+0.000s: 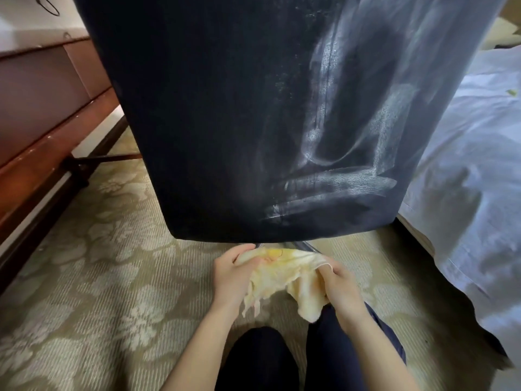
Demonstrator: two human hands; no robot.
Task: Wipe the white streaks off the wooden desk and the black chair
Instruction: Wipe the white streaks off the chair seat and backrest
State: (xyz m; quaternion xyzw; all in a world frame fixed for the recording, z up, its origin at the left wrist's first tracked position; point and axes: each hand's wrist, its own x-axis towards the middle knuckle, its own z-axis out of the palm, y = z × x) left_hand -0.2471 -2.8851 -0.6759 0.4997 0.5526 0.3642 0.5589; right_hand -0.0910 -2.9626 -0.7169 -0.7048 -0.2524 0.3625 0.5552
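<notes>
Both hands bunch a soft, pale yellow cloth (284,275) just below the black chair (214,114), left hand (231,277) and right hand (342,289) each gripping an end. Chalky white streaks (332,190) smear the chair's matte back. The wooden bench (42,114) stands left, rumpled white bedding (465,170) right, and patterned beige carpet (93,277) lies underfoot.

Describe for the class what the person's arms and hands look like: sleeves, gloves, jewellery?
The left forearm and right forearm are bare to the frame's edge; no sleeves show. The left hand and right hand wear no gloves; no watch, bracelet or ring is visible.
</notes>
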